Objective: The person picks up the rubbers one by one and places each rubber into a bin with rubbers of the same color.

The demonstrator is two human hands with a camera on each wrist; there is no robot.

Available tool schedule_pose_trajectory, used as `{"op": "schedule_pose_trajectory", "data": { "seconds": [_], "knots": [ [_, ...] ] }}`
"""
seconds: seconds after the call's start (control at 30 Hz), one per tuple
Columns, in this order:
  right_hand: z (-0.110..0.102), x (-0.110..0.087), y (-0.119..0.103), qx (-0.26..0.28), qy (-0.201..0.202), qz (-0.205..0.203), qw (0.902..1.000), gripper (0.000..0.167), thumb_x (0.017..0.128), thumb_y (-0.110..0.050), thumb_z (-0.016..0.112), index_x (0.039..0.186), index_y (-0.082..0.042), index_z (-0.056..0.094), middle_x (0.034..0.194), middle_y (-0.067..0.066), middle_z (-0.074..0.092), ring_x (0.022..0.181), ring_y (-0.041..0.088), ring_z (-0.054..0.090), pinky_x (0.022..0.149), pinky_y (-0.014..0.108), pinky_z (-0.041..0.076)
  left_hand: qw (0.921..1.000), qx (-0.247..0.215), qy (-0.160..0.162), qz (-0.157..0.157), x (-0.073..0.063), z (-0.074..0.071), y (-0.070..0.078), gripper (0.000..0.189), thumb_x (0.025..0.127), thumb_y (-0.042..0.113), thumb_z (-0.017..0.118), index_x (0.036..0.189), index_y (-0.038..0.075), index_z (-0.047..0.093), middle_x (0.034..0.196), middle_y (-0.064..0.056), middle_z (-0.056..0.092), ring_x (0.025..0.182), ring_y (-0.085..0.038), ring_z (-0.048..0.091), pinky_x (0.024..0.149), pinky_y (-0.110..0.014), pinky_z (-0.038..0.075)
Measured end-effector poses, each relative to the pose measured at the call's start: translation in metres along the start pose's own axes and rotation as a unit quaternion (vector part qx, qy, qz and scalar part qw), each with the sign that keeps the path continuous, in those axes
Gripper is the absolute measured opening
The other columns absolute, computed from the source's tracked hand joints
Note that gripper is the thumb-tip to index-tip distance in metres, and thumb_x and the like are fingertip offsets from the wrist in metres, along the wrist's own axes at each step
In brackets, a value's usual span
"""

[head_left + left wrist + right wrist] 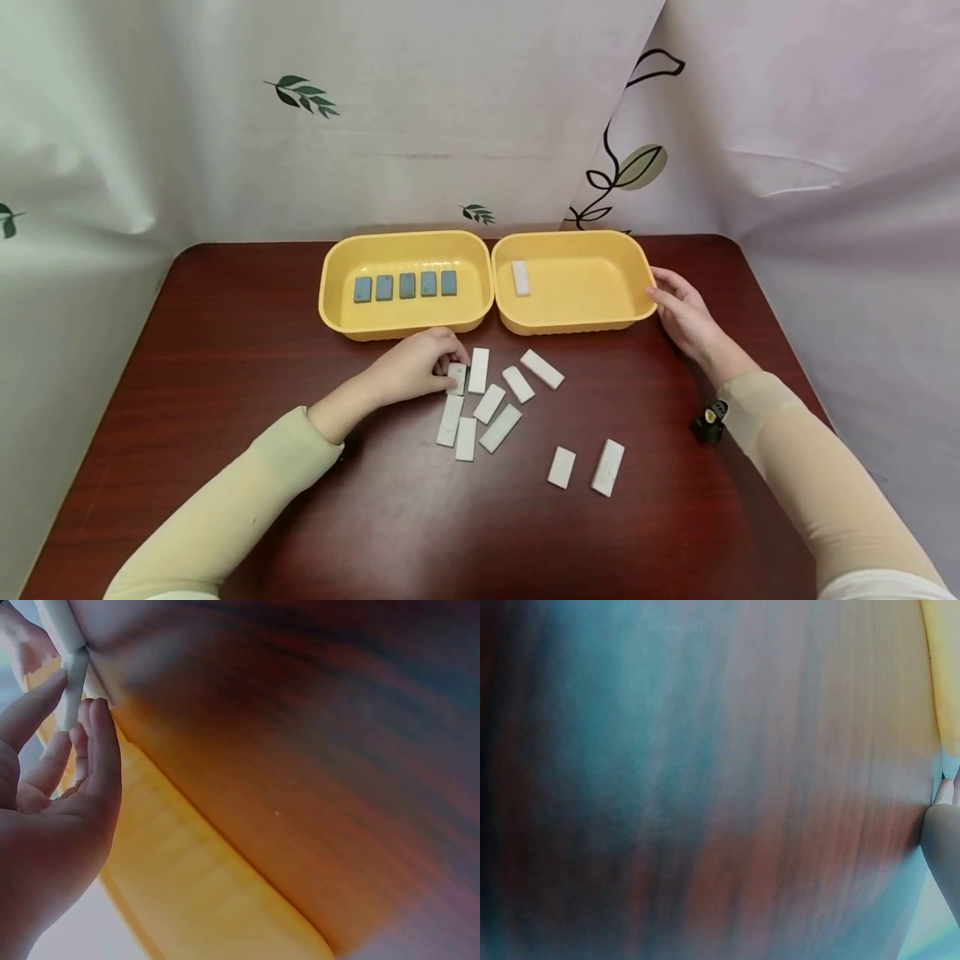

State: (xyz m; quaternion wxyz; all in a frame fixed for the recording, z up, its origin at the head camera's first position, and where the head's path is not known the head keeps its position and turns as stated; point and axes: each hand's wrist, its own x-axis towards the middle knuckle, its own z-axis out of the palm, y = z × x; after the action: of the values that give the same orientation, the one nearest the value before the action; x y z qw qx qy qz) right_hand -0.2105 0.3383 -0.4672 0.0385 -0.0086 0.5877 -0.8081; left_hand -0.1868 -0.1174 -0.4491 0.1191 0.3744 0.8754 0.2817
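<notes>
My left hand [412, 367] pinches a small pale rectangular block [457, 378] between thumb and fingers, just in front of the left yellow tray. In the left wrist view that block [72, 688] stands on edge at the fingertips. Several white blocks lie loose to its right and below, one of them a long white block [478, 371]. My right hand [682, 317] holds the outer right end of the right yellow tray [573, 324], thumb over the rim and fingers outside. One white block [521, 278] lies inside that tray, towards its left.
Several blue-grey blocks [407, 286] form a row in the left yellow tray [405, 332], which sits against the right one. Two white blocks lie apart, nearer me, including one [562, 467]. A small black object [708, 422] is by my right sleeve. Curtains enclose the dark red table [300, 517].
</notes>
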Motion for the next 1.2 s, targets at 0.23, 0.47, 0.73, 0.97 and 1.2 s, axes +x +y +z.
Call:
{"op": "schedule_pose_trajectory", "data": {
  "seconds": [0.23, 0.47, 0.73, 0.97, 1.2],
  "knots": [
    [0.001, 0.000, 0.000, 0.006, 0.000, 0.000, 1.0000, 0.033, 0.106, 0.009, 0.050, 0.121, -0.013, 0.069, 0.119, -0.003, 0.070, 0.111, 0.007, 0.065, 0.096, 0.014, 0.052, 0.9998, -0.018, 0.002, 0.009, 0.000, -0.010, 0.004, 0.013, 0.091, 0.011, 0.083, 0.103, 0.012, 0.078, 0.092, 0.003, 0.074, 0.081, -0.006, 0.066, 0.077, -0.024, 0.058],
    [0.001, 0.001, 0.002, 0.006, 0.000, -0.005, 1.0000, 0.032, 0.106, 0.009, 0.049, 0.123, -0.011, 0.068, 0.120, -0.003, 0.071, 0.112, 0.008, 0.064, 0.097, 0.014, 0.052, 0.9978, -0.066, 0.004, 0.006, 0.008, -0.030, 0.017, 0.012, 0.092, 0.011, 0.083, 0.104, 0.009, 0.081, 0.093, 0.000, 0.078, 0.083, -0.010, 0.070, 0.078, -0.024, 0.062],
    [0.000, 0.002, 0.001, -0.006, 0.001, -0.006, 1.0000, 0.032, 0.106, 0.009, 0.049, 0.123, -0.012, 0.067, 0.121, -0.003, 0.070, 0.114, 0.008, 0.064, 0.099, 0.014, 0.051, 0.9957, -0.086, 0.025, 0.021, 0.041, -0.066, 0.041, 0.014, 0.094, 0.010, 0.081, 0.107, 0.007, 0.083, 0.100, -0.005, 0.082, 0.091, -0.018, 0.075, 0.084, -0.032, 0.063],
    [0.001, 0.003, 0.000, -0.004, 0.004, -0.003, 1.0000, 0.031, 0.106, 0.008, 0.050, 0.122, -0.012, 0.068, 0.120, -0.003, 0.070, 0.112, 0.008, 0.064, 0.097, 0.014, 0.052, 0.9955, -0.091, 0.016, 0.025, 0.080, -0.089, 0.049, 0.014, 0.095, 0.008, 0.079, 0.109, 0.006, 0.082, 0.105, -0.009, 0.081, 0.095, -0.021, 0.076, 0.089, -0.032, 0.063],
    [0.000, 0.003, 0.002, 0.003, 0.002, -0.004, 1.0000, 0.032, 0.106, 0.008, 0.050, 0.122, -0.012, 0.068, 0.119, -0.003, 0.071, 0.111, 0.008, 0.065, 0.097, 0.014, 0.052, 0.9976, -0.068, 0.005, 0.016, 0.119, -0.099, 0.051, 0.015, 0.096, 0.005, 0.078, 0.111, 0.002, 0.081, 0.109, -0.013, 0.081, 0.099, -0.024, 0.076, 0.092, -0.032, 0.061]
  ]
}}
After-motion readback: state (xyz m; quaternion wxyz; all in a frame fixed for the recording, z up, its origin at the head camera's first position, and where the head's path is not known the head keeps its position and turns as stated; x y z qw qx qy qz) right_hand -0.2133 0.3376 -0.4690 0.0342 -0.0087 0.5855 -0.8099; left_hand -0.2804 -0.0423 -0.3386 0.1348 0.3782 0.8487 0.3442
